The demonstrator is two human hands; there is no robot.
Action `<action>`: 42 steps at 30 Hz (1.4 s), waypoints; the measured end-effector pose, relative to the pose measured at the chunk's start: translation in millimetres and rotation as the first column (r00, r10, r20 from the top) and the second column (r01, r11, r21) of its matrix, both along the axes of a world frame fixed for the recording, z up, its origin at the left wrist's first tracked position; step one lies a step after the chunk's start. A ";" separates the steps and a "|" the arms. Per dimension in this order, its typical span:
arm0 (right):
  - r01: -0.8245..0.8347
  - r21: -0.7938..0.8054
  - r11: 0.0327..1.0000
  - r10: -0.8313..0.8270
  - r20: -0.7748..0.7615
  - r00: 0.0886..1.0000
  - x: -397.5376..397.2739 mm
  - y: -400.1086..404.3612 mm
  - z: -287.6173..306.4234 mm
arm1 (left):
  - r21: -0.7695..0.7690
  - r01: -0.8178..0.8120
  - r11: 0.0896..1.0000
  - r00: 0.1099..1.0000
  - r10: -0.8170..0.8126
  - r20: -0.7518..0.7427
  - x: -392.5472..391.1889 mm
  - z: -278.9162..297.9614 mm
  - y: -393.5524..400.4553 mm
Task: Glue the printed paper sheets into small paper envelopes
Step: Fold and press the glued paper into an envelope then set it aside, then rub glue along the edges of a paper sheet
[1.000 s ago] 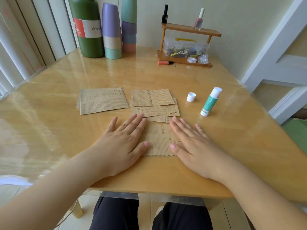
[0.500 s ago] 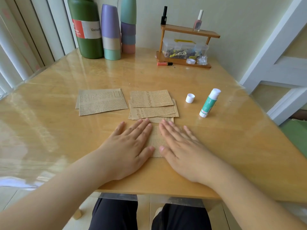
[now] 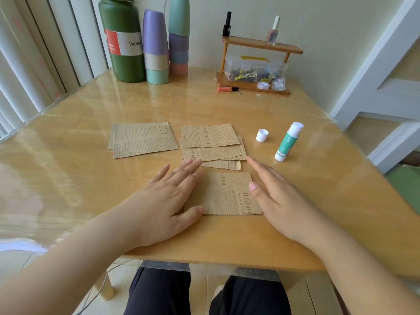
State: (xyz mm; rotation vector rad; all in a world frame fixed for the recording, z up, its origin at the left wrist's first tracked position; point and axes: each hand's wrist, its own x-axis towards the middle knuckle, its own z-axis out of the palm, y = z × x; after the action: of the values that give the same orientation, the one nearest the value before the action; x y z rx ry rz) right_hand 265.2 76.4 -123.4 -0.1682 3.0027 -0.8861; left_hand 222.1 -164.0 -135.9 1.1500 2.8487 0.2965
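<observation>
I am pressing my left hand (image 3: 163,201) flat, fingers straight and spread, on the left edge of the folded envelope (image 3: 229,194), which is lying on the table (image 3: 68,178) directly in front of me. My right hand (image 3: 279,198) is also open, fingers straight and together, lying at the envelope's right edge with the thumb touching the paper; neither hand is gripping anything. Whether the right palm is bearing on the paper or on the table I cannot tell. Just beyond the envelope, a fanned stack of printed pieces (image 3: 212,144) is lying flat, its nearest sheet close to my fingertips. To the left of that stack, apart from it, a second pile of sheets (image 3: 143,140) is lying flat. To the right of the stack, the glue stick (image 3: 288,142) is lying uncapped and tilted, its white tip pointing away from me, with the white cap (image 3: 262,135) standing just beside it on its left. At the far edge of the table, a green flask (image 3: 123,39), stacked cups (image 3: 156,46) and a small wooden rack (image 3: 256,62) are standing.
</observation>
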 end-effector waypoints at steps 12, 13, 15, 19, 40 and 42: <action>-0.027 -0.168 0.985 0.021 -0.041 0.999 24.4 -4.8 3.9 | 0.044 0.060 0.997 0.994 -0.056 -0.093 35.4 -3.9 -12.4; -0.026 -0.186 0.982 0.018 -0.042 0.999 27.1 -4.3 4.9 | 0.038 0.067 0.997 0.991 -0.062 -0.118 40.2 -5.1 -14.7; -0.022 -0.235 0.972 0.017 -0.022 1.000 32.1 -3.7 7.0 | 0.024 0.080 0.997 0.983 -0.075 -0.168 47.5 -10.0 -18.6; -0.013 -0.374 0.927 0.027 0.032 0.999 38.1 -3.9 8.5 | 0.076 0.158 0.985 0.962 -0.136 -0.239 54.7 -16.1 -28.6; -0.017 -0.599 0.800 0.016 -0.008 1.000 -63.2 -76.1 10.6 | 0.618 -0.758 0.210 0.643 0.083 0.761 -37.0 27.7 -56.2; 0.035 -0.611 0.791 -0.065 -0.027 0.998 -82.3 -76.8 16.1 | 0.608 -0.781 0.138 0.624 0.180 0.760 -53.3 24.1 -62.7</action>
State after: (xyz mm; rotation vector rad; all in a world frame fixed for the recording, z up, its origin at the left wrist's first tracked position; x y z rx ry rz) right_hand 182.8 -0.4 -107.3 -0.1076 2.6393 -1.8584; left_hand 168.8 -226.8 -111.8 -0.1920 2.2157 2.1474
